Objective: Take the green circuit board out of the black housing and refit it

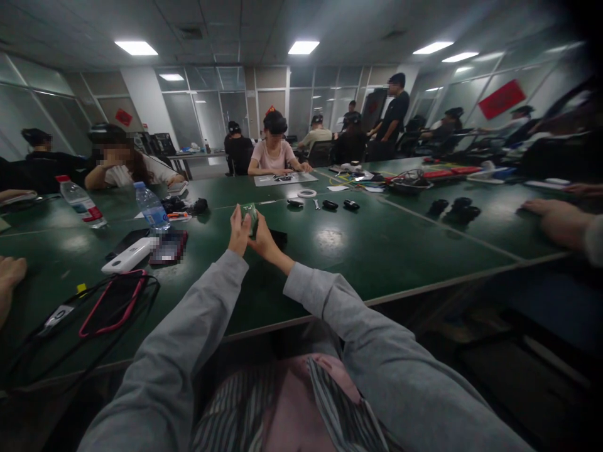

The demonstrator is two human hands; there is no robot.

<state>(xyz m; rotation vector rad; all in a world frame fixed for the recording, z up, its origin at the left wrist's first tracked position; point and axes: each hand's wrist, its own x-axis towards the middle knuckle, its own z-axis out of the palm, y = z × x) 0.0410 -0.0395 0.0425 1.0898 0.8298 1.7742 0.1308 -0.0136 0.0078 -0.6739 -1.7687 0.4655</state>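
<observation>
Above the green table point(330, 270), a small green object point(250, 217), flat-looking and with pale marks near its top, is held up between my two hands. My left hand point(239, 231) grips its left side, fingers pointing up. My right hand point(264, 240) closes on its right and lower side. The hands almost touch at the bottom of the object. Just behind my right wrist a dark flat item point(279, 237) lies on the table, partly hidden.
To the left are two bottles point(85, 204) point(151, 207), a white power bank point(129, 254), a pink-edged phone point(115, 302) and black cables. Beyond my hands lie a white ring point(306, 194) and black items point(330, 205). Other people's hands rest at both sides.
</observation>
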